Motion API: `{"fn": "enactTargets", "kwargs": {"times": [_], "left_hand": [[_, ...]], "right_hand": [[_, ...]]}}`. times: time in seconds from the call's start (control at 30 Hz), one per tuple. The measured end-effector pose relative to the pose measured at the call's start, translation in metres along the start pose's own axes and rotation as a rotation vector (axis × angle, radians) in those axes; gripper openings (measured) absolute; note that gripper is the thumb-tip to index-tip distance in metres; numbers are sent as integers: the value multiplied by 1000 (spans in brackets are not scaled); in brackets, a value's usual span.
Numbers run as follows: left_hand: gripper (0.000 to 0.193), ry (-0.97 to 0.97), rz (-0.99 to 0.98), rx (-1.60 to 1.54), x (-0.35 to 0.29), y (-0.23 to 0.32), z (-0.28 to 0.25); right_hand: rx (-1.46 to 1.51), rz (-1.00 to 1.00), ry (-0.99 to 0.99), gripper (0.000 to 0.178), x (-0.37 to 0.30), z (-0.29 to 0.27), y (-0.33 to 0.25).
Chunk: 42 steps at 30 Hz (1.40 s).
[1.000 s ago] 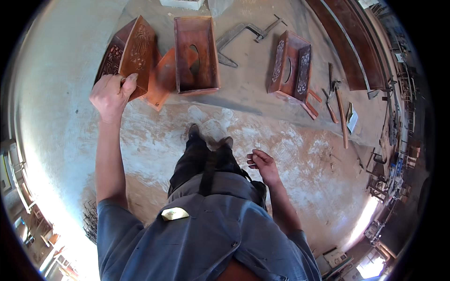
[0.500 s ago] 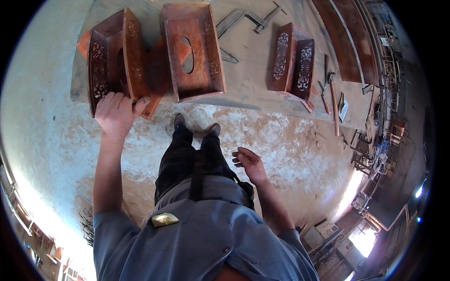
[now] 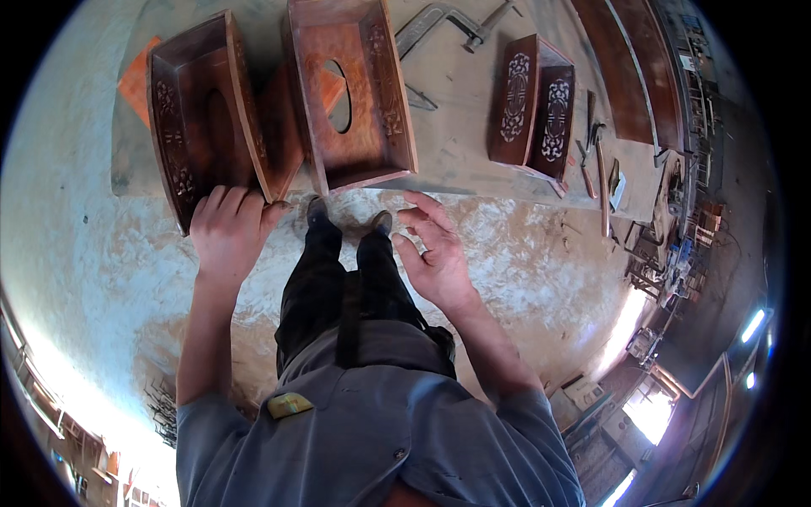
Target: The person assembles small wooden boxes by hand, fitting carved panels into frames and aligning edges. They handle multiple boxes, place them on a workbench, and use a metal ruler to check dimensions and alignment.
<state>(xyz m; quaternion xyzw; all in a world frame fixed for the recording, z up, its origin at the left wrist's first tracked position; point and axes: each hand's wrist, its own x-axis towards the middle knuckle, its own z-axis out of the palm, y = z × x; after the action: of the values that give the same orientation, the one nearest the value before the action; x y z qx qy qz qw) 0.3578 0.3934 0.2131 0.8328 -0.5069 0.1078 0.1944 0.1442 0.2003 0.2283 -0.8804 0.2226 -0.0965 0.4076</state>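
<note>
My left hand (image 3: 226, 232) is closed over the near end of a reddish-brown wooden box (image 3: 203, 110) with carved sides, fingers over the rim and thumb at its right corner. This box sits tilted at the table's near edge, an oval opening in its inner panel. Beside it, a second wooden box (image 3: 359, 156) also has an oval hole and carving on its right wall. My right hand (image 3: 438, 253) is held just short of that box's near right corner, fingers apart, holding nothing. Beneath the two boxes lies an orange-brown board (image 3: 138, 80), partly hidden.
A smaller carved box (image 3: 514, 106) stands on the table (image 3: 460, 144) to the right. A metal C-clamp (image 3: 435, 21) lies at the back. Hand tools, among them a hammer (image 3: 602, 186), lie at the right edge, near a large brown panel (image 3: 621, 93).
The left box has shifted toward me and turned, showing more of its inside, with my left hand still on it. My right hand has risen toward the middle box, its fingers spreading.
</note>
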Motion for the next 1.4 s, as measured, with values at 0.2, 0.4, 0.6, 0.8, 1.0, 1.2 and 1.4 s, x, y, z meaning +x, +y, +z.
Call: {"fn": "enactTargets", "kwargs": {"times": [0.2,0.4,0.6,0.8,1.0,1.2,1.4], "left_hand": [[17,-52,-87,-71,0,11,-12],[17,54,-120,-111,-5,17,-14],[22,27,-4,-193,-12,37,-28],[36,-96,-49,-390,6,65,-2],[48,-157,-110,-399,8,73,14],[51,-166,-92,-367,3,69,20],[53,-142,-53,-406,-2,66,25]], "right_hand": [[-57,-70,-27,31,8,9,2],[-168,10,-75,42,3,15,0],[-206,-12,-72,46,7,15,3],[-235,46,-103,48,9,17,-2],[-313,54,-156,49,16,15,-8],[-246,12,-164,45,21,8,-8],[-206,43,-213,52,16,3,-15]]}}
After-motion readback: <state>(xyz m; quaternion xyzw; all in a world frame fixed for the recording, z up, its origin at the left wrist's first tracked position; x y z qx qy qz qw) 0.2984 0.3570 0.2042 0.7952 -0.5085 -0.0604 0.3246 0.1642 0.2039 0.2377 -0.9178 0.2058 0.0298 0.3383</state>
